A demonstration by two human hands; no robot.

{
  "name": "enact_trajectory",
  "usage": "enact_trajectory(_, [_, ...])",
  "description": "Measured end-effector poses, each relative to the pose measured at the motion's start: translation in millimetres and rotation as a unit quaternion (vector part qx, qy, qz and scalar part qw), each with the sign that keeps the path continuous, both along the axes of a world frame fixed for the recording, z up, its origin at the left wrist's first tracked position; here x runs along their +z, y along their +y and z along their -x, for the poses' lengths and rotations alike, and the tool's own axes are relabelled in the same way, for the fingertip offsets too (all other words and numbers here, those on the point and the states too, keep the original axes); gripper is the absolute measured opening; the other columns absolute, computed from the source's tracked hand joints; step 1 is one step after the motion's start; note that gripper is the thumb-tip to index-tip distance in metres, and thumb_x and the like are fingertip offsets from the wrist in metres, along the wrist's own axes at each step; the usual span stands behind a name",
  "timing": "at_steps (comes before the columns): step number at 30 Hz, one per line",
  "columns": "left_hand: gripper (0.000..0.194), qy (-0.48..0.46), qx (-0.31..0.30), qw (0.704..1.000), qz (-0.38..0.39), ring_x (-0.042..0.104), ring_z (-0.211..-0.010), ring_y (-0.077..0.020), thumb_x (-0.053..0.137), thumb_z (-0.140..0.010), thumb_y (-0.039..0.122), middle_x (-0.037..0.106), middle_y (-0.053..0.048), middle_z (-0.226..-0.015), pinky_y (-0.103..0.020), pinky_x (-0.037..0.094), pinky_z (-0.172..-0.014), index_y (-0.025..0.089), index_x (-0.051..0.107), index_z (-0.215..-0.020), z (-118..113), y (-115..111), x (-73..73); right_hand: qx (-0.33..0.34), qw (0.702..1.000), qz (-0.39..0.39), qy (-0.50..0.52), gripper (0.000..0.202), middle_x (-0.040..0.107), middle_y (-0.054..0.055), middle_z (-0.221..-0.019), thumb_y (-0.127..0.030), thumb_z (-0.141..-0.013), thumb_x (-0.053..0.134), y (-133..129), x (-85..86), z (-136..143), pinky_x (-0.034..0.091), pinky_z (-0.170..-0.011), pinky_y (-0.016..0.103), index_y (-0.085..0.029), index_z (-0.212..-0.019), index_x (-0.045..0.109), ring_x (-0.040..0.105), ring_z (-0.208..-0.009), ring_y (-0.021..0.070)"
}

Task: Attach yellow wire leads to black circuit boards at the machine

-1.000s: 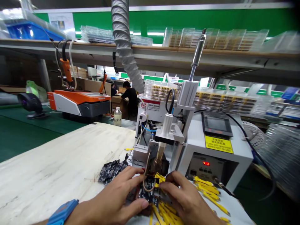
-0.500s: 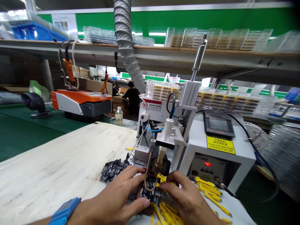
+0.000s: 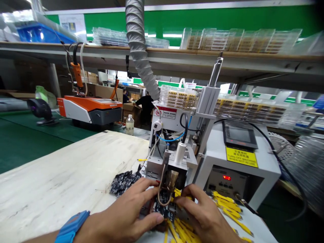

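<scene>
Under the head of a bench machine (image 3: pixel 180 153), a dark circuit board (image 3: pixel 164 213) sits in a fixture. My left hand (image 3: pixel 131 206), with a blue wristband, grips the board's left side between thumb and fingers. My right hand (image 3: pixel 202 211) is closed on a yellow flex cable (image 3: pixel 177 192) at the board's right edge. The machine's brass-coloured tip (image 3: pixel 172 180) is down close to the board between my hands; whether it touches is hidden. More yellow flex cables (image 3: pixel 181 231) lie beneath and beside my right hand.
Dark circuit boards (image 3: pixel 125 182) lie in a pile left of the machine. Several yellow flex cables (image 3: pixel 229 206) are spread at the right, before a control box (image 3: pixel 240 162). A curved tube (image 3: pixel 159 197) loops in front of the tip. A bottle (image 3: pixel 130 125) stands behind the pale board (image 3: pixel 76 179).
The machine's head has come down, bringing its tip nearer the board. Both hands stay in nearly the same place at the fixture. The view has shifted slightly.
</scene>
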State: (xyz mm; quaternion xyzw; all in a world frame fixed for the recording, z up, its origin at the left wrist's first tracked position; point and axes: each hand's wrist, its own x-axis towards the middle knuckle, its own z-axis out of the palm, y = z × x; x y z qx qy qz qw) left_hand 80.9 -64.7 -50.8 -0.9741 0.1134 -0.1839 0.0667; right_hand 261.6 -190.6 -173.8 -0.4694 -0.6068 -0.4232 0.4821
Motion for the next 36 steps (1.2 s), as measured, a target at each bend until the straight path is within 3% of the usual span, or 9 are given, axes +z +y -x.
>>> enact_trajectory(19, [0.041,-0.022,-0.003,0.999,-0.029,0.050,-0.121,-0.0255,0.062,-0.087,0.025,0.053,-0.012,-0.132,-0.040,0.043,-0.104,0.019,0.055,-0.127,0.9,3.9,-2.3,0.004,1.000,0.006,-0.001,0.035,0.055,0.009,-0.090,-0.001,-0.084,0.039,1.5,-0.2,-1.2,0.052,-0.064,0.027,-0.019,-0.105,0.061,0.060,-0.078,0.0178])
enact_trajectory(32, [0.041,-0.010,-0.005,1.000,-0.020,0.051,-0.120,-0.0245,0.064,-0.085,0.022,0.054,-0.008,-0.129,-0.039,0.044,-0.103,0.021,0.057,-0.126,0.5,-0.9,0.1,0.016,1.000,0.011,0.002,0.036,0.056,0.010,-0.093,-0.001,-0.086,0.042,2.1,-0.5,0.4,0.053,-0.067,0.027,-0.020,-0.110,0.061,0.060,-0.082,0.0182])
enact_trajectory(36, [0.041,-0.012,-0.005,0.999,-0.037,0.050,-0.123,-0.0246,0.063,-0.086,0.023,0.053,-0.008,-0.132,-0.040,0.044,-0.105,0.022,0.056,-0.127,0.8,3.5,-1.0,-0.028,0.998,0.056,0.007,0.041,0.057,0.012,-0.100,0.001,-0.079,0.046,1.0,-6.9,-6.9,0.054,-0.072,0.032,-0.018,-0.112,0.062,0.062,-0.089,0.0219])
